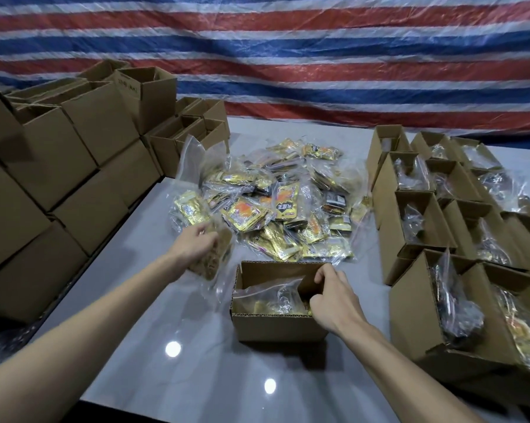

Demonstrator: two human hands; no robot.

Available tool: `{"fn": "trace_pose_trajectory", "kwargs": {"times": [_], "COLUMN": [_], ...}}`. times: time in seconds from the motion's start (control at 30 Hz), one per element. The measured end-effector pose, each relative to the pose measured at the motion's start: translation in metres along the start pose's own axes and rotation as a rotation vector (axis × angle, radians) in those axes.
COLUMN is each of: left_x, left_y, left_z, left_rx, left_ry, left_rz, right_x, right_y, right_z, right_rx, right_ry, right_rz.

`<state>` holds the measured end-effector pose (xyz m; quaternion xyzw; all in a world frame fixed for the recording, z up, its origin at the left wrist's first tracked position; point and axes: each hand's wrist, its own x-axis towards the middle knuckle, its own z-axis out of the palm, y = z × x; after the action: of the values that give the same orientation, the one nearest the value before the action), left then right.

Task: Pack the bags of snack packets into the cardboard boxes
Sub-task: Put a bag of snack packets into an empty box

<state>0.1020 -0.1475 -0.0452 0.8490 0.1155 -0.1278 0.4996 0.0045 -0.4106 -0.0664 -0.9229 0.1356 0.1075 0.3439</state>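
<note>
Two bare hands reach out over a shiny grey counter point(153, 346). The left hand point(196, 244) is at the near left edge of a big pile of bags point(272, 206). Its grip is curled around one clear bag point(210, 261) with brownish packets inside, and that bag hangs just left of the open box point(279, 326) in the middle. The right hand point(334, 296) is at the right side of this open box. Its fingers hook over the far right corner and its thumb sits by the near edge, so its grip pinches the box wall. Inside the box lies another clear bag point(276, 297) with gold packets in it.

The pile sits on the counter just behind the open box. The bags are see-through and full of gold, yellow and orange snack packets.

On the right stand rows of open boxes point(416, 221), close together, and each one that can be seen into has a bag in it. On the left is a tall stack of cardboard boxes point(74, 166), some with open tops; what is in them cannot be seen.

Behind it all hangs a sheet with red, white and blue stripes point(318, 56)
</note>
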Motion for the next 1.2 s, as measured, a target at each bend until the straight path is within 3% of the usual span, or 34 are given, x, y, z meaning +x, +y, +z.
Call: {"fn": "trace_pose_trajectory", "kwargs": {"times": [0.17,0.3,0.53,0.67,0.8,0.87,0.97,1.2], "left_x": [-0.029,-0.055,-0.077,-0.078,-0.084,-0.086,-0.086,-0.070], "left_y": [0.053,0.090,0.126,0.129,0.133,0.136,0.141,0.132], "left_z": [-0.025,-0.042,-0.034,-0.016,0.004,0.011,0.012,0.032], "left_rx": [-0.217,-0.229,-0.239,-0.070,0.178,0.311,0.331,0.535], "left_ry": [0.019,-0.253,-0.687,-0.653,-0.631,-0.623,-0.583,-0.647], "left_rz": [0.113,0.263,0.344,0.400,0.475,0.551,0.590,0.532], "right_x": [-0.001,-0.001,0.002,-0.001,0.003,0.004,0.005,0.004], "right_y": [0.002,0.002,0.008,0.029,0.010,0.005,0.008,0.008], "right_z": [0.000,-0.001,0.002,0.005,0.003,0.001,0.003,0.004], "right_rx": [-0.004,-0.005,-0.001,0.062,-0.014,0.016,-0.001,0.027], "right_ry": [0.000,-0.004,-0.027,-0.194,-0.005,-0.008,-0.021,0.001], "right_rz": [0.000,-0.003,-0.019,0.073,-0.025,-0.029,-0.024,-0.044]}}
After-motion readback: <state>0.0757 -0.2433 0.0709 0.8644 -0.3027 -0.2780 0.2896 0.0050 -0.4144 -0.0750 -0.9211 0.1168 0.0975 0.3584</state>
